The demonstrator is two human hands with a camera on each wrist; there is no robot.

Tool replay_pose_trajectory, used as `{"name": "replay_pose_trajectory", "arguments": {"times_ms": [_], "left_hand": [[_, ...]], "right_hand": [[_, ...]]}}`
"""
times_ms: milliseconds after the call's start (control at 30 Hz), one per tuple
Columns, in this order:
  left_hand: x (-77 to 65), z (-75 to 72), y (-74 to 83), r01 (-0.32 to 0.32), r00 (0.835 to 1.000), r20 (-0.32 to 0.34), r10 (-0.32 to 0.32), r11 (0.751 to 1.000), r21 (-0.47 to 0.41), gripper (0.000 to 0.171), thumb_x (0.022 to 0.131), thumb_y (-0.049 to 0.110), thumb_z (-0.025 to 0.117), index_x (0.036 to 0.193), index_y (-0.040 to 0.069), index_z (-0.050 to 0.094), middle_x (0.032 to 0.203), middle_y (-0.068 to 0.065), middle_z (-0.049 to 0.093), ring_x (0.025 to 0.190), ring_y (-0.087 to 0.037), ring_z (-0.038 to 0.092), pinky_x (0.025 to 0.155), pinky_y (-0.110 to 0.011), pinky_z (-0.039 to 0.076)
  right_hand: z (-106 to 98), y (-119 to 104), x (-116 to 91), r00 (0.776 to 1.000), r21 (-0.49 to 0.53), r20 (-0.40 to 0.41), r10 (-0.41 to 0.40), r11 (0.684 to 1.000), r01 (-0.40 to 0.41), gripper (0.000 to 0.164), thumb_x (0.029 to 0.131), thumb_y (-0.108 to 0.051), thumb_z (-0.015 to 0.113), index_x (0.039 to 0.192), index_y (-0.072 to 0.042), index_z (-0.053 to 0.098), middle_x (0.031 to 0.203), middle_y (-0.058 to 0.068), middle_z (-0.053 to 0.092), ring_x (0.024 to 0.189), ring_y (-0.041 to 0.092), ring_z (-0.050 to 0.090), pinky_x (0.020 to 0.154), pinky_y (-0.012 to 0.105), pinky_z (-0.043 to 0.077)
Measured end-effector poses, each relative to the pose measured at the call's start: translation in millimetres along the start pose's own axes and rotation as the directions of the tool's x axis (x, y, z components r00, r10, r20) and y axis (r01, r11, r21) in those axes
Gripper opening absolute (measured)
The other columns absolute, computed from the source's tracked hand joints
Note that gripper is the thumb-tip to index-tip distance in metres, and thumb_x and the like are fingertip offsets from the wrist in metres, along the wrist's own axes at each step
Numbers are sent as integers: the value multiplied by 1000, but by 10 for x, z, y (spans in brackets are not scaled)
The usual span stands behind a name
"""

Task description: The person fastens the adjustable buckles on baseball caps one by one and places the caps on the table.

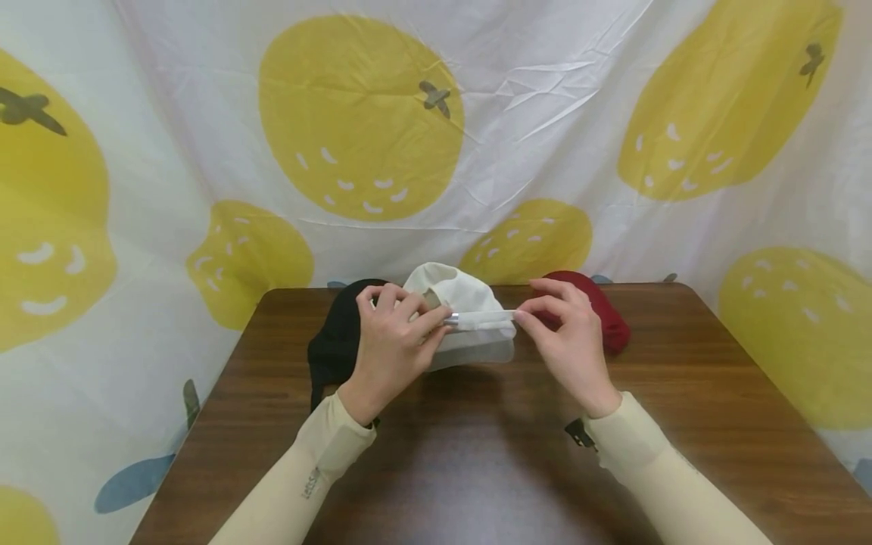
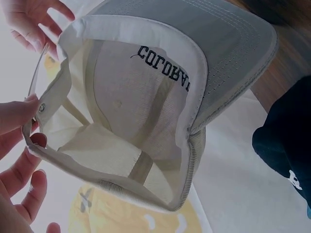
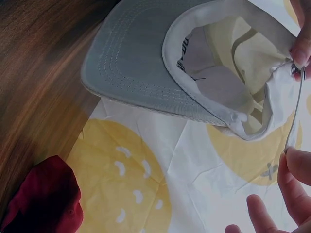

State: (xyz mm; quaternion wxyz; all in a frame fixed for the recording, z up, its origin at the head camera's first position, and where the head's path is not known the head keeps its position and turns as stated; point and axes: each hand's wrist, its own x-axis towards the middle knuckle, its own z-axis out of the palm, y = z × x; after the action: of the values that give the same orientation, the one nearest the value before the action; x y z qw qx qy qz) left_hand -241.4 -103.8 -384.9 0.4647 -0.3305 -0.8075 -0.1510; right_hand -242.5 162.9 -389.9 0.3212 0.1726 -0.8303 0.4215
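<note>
A white baseball cap (image 1: 470, 291) is held up over the table between both hands. My left hand (image 1: 395, 333) grips the cap's back edge beside a small silver buckle (image 1: 453, 319). From there a narrow strap (image 3: 294, 119) stretches across to my right hand (image 1: 568, 341), whose thumb and forefinger pinch its end. In the left wrist view the cap's inside faces the camera, with dark lettering (image 2: 163, 68) on the front panel and a grey-looking brim (image 2: 238, 53) pointing away from the hands.
A black cap (image 1: 334, 341) lies on the wooden table (image 1: 477, 469) behind the left hand. Behind the right hand is a dark red cloth item (image 1: 613, 318). A white curtain (image 1: 538, 151) with yellow lemons hangs along the table's far edge and sides.
</note>
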Motion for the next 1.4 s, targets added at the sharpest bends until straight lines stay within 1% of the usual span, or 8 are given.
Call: {"name": "replay_pose_trajectory", "arguments": {"times_ms": [600,800,900,1000,1100,1167,1267,1400], "left_hand": [[-29,-4,-26,-9,1000,0,9,1000,3,15,87,29,80,100,22,80,83,0,61,91,-29,53,95,-60,34],[-46,17,-8,9,1000,-12,-9,1000,-16,14,86,29,81,98,20,80,83,0,63,91,-28,54,95,-60,33],[-52,29,8,22,999,-24,-22,999,-32,16,85,29,82,96,19,79,83,0,65,90,-27,54,95,-60,34],[-54,29,19,40,999,-29,-41,999,-32,20,84,32,83,97,17,78,84,0,67,90,-27,55,95,-60,33],[-53,23,25,69,997,-17,-69,997,-25,27,84,38,82,96,15,76,86,0,69,90,-27,54,95,-60,32],[-53,22,28,91,996,-2,-91,996,-16,30,85,43,80,93,14,74,86,0,69,90,-26,53,95,-60,32],[-62,30,28,124,992,27,-124,992,14,33,87,46,76,86,14,72,81,0,67,89,-26,52,95,-60,31],[-70,15,12,173,982,61,-179,981,91,35,89,47,74,77,14,70,74,-2,62,90,-28,53,92,-61,32]], "right_hand": [[4,18,-11,1000,-14,6,-2,1000,2,8,82,-17,85,87,-17,79,121,-2,65,118,23,53,93,46,38],[17,20,-23,1000,-13,4,5,1000,-5,8,82,-16,85,88,-16,79,121,-1,66,116,25,54,94,47,36],[19,15,-36,1000,-12,11,24,1000,-24,9,83,-16,85,90,-15,79,123,0,66,117,24,54,94,48,36],[15,13,-46,999,-8,19,40,999,-40,10,83,-17,84,91,-14,79,124,0,65,117,25,53,94,49,37],[13,8,-51,999,-8,18,42,999,-41,11,83,-17,84,91,-13,79,124,0,65,117,25,53,94,49,37],[15,3,-54,999,-10,17,40,999,-40,10,83,-17,85,91,-14,79,124,-1,64,117,24,53,95,49,37],[20,2,-58,999,-11,22,35,999,-35,9,83,-17,84,91,-15,79,124,-2,64,118,24,52,95,49,36],[1,14,-54,999,-15,11,42,999,-42,7,85,-17,82,91,-15,78,125,1,65,118,24,53,95,50,38]]}}
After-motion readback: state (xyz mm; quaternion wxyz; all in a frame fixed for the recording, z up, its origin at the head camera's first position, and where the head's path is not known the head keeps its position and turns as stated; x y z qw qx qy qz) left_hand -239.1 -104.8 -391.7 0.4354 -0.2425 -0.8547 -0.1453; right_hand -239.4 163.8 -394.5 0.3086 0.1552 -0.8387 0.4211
